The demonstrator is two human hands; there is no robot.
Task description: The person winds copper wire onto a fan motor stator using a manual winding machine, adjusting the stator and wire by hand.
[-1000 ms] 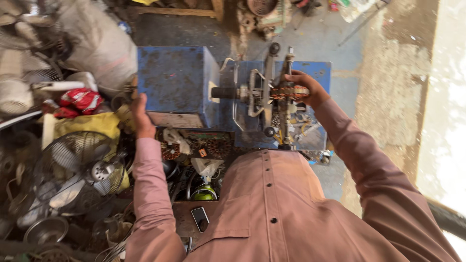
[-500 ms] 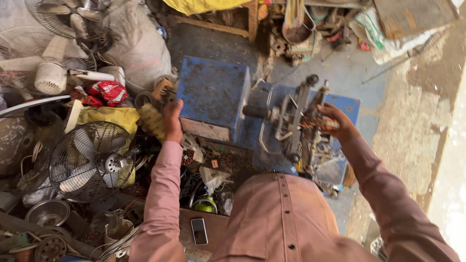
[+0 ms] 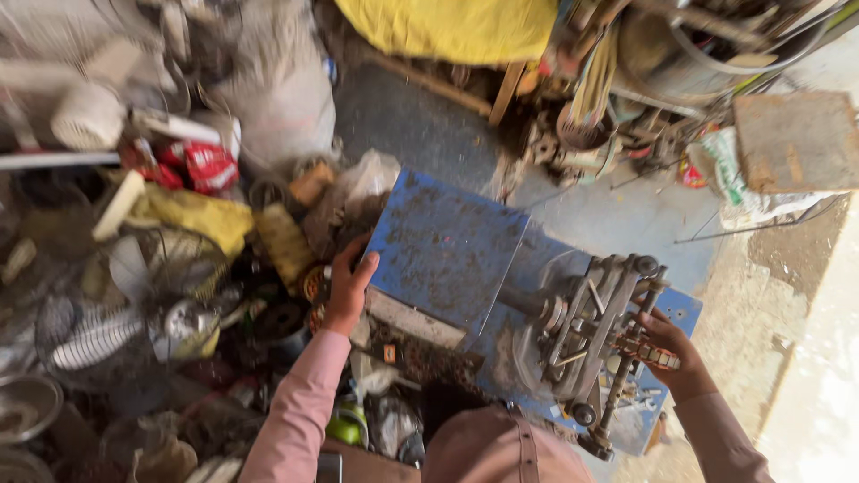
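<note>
A blue metal box [image 3: 447,246] stands on a blue base [image 3: 680,309] on the floor, with a grey metal winding mechanism [image 3: 586,331] fixed beside it. My left hand [image 3: 347,284] grips the box's left edge. My right hand [image 3: 667,351] is closed around a small coil part [image 3: 649,349] with copper-coloured windings, mounted at the right end of the mechanism. Both my arms wear pink sleeves.
Scrap crowds the left side: a wire fan guard [image 3: 134,304], a white motor housing [image 3: 85,116], a red packet [image 3: 210,165], yellow cloth [image 3: 192,215] and a grey sack [image 3: 277,98]. A yellow cover [image 3: 465,27] and tangled metal parts [image 3: 626,107] lie at the back. Bright concrete runs along the right.
The camera has swung, so the box and mechanism now sit lower and further right. Both hands keep their hold on the box edge and the coil part.
</note>
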